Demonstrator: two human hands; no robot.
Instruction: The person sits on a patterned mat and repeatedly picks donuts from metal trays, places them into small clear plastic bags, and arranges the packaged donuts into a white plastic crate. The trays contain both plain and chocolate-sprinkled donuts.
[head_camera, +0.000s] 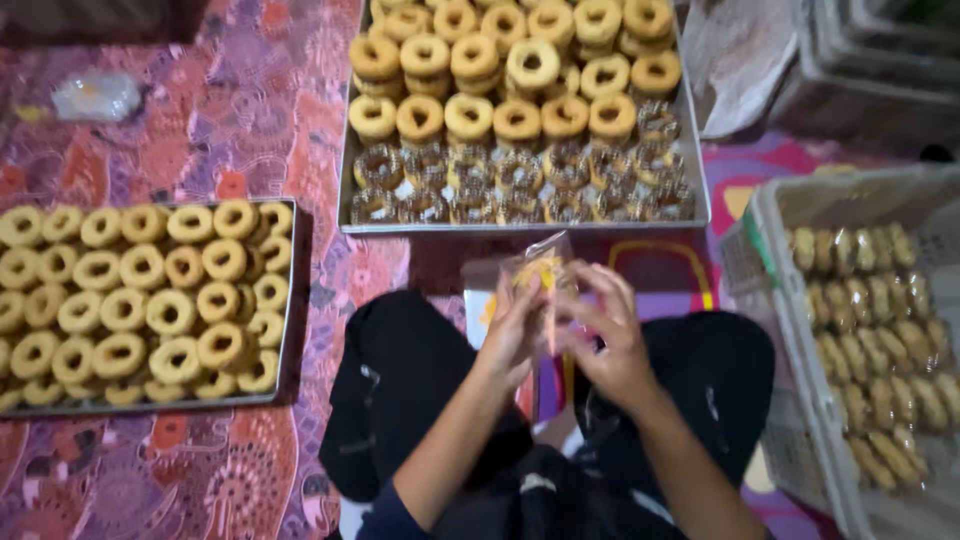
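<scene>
Item: clear plastic bag (541, 262) with ring cookie, just below the metal tray (345, 190). Left hand (512, 335) and right hand (610, 335) fingers pinch it. Risk: tight squeeze likely cracks cookie.

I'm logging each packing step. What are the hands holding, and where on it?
Both the left hand and right hand hold a clear bag with a ring pastry inside, gripping its lower sides; the top sticks up free.

Trays (320, 215) and crate (775, 260) hemming, seemingly, hands (565, 325).
</scene>
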